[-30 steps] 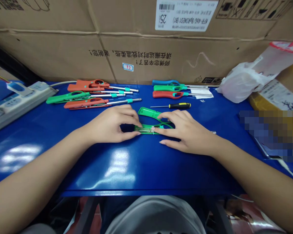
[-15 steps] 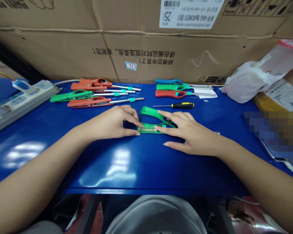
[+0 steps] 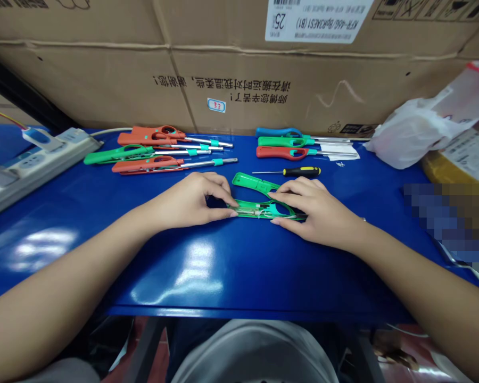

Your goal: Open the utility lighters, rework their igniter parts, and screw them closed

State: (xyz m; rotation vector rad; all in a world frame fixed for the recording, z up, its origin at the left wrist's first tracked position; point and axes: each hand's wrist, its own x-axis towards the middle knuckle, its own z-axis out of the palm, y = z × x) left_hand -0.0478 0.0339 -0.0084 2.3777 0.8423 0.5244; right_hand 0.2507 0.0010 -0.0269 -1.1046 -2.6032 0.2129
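An opened green long-nosed lighter (image 3: 247, 210) lies on the blue table in front of me, its inner parts showing. Its loose green shell half (image 3: 249, 181) rests just behind it, and the right end of that half is partly hidden by my fingers. My left hand (image 3: 195, 201) pinches the left end of the lighter between thumb and fingers. Around the trigger area, my right hand (image 3: 317, 208) holds the lighter, thumb on the near edge and fingers on the far side. Most of the metal nozzle is hidden under my right hand.
Behind lie a black-and-yellow screwdriver (image 3: 301, 172), several orange and green lighters (image 3: 147, 165) at left, and three lighters (image 3: 277, 152) at right. A power strip (image 3: 43, 165) is on the left, a plastic bag (image 3: 399, 138) on the right. A cardboard box (image 3: 239, 69) stands at the back.
My right thumb and fingers have drawn in onto the lighter's edges, uncovering more inner parts. The view has shifted slightly, and the left hand keeps its pinch.
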